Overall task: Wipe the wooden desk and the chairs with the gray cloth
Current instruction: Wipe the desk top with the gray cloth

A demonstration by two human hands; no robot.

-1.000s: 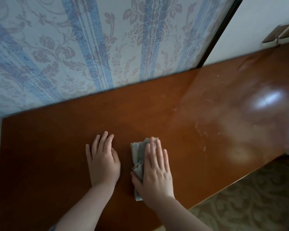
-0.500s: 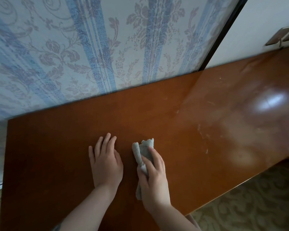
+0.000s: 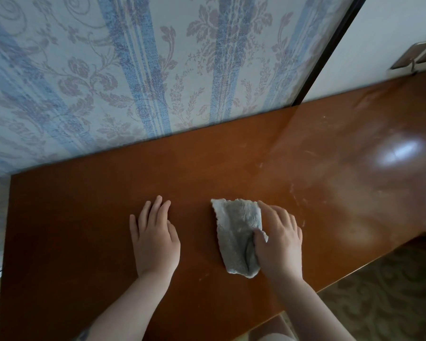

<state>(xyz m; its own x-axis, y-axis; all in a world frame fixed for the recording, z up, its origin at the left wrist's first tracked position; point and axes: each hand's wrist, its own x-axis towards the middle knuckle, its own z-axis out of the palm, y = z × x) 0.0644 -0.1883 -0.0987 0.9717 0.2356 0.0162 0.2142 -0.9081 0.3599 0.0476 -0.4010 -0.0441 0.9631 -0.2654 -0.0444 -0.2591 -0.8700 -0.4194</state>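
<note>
Pinching the right edge of the gray cloth [image 3: 237,232], the right hand [image 3: 279,239] has its thumb curled onto the top of the fabric while the other fingers curve over the cloth's far right corner, so this grip is closed on the cloth. That cloth lies flat and partly unfolded on the wooden desk [image 3: 207,168], near the front middle of the surface, its frayed upper edge pointing toward the wall and its narrower lower end pointing toward the person. Just to its left, apart from it, the left hand [image 3: 155,238] rests palm down on the bare wood with its fingers straight and close together, holding nothing. Both bare forearms reach in from the bottom edge of the view. Pale streaks and specks mark the glossy right part of the desk, where a bright patch of light is reflected. Behind the desk hangs a blue-striped floral curtain [image 3: 138,70], with a dark vertical frame [image 3: 327,50] at its right side. Patterned carpet [image 3: 391,296] shows beyond the desk's front right edge.
</note>
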